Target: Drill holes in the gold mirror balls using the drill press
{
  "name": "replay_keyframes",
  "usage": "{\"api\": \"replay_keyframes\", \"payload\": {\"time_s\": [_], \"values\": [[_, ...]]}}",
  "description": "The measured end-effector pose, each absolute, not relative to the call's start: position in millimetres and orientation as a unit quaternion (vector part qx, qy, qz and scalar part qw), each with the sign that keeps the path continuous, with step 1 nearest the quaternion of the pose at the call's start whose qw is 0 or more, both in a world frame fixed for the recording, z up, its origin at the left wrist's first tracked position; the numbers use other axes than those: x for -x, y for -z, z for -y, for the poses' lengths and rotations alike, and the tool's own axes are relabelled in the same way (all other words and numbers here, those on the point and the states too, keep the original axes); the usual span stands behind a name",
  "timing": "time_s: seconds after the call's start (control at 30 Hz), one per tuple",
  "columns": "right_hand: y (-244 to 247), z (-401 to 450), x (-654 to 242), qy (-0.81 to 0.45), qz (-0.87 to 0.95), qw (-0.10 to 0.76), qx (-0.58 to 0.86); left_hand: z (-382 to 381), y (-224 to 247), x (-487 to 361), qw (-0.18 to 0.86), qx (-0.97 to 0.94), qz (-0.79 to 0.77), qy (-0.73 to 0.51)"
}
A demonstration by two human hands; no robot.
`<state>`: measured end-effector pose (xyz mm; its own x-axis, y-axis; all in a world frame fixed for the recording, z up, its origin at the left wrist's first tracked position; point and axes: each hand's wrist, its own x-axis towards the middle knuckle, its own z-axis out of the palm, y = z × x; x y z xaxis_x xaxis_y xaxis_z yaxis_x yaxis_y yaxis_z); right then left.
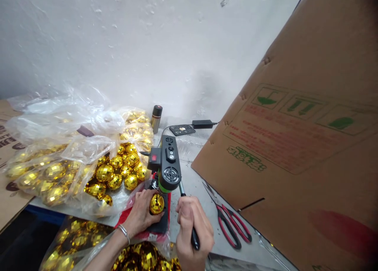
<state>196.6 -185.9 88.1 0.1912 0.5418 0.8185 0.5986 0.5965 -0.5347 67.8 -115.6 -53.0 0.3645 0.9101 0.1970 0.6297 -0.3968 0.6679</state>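
Note:
My left hand (141,212), with a silver bracelet at the wrist, is closed around a shiny gold mirror ball (156,204). It holds the ball over the dark base (161,225) of a small black machine (170,164) with round grilles on top and a green edge below. My right hand (195,227) is wrapped around the black handle (195,239) of a metal lever (182,188) that runs toward the machine. Red material (125,216) and clear plastic lie under the base.
Clear bags (85,133) of gold mirror balls (130,161) fill the left side; more balls (149,257) lie in front. Black-and-red scissors (233,225) rest at the right beside a large cardboard box (289,145). Behind stand a spray can (156,119), a phone-like object (182,129) and a power adapter (202,124).

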Motion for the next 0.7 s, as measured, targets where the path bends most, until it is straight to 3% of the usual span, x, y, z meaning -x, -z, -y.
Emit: {"api": "replay_keyframes", "payload": {"time_s": [0.27, 0.7], "values": [[-39, 179, -191, 0.090, 0.617, 0.668, 0.406, 117, 54, -70, 0.278, -0.777, -0.494, -0.274], [-14, 182, -189, 0.073, 0.574, 0.685, 0.442, 118, 51, -71, 0.290, -0.769, -0.500, -0.273]]}}
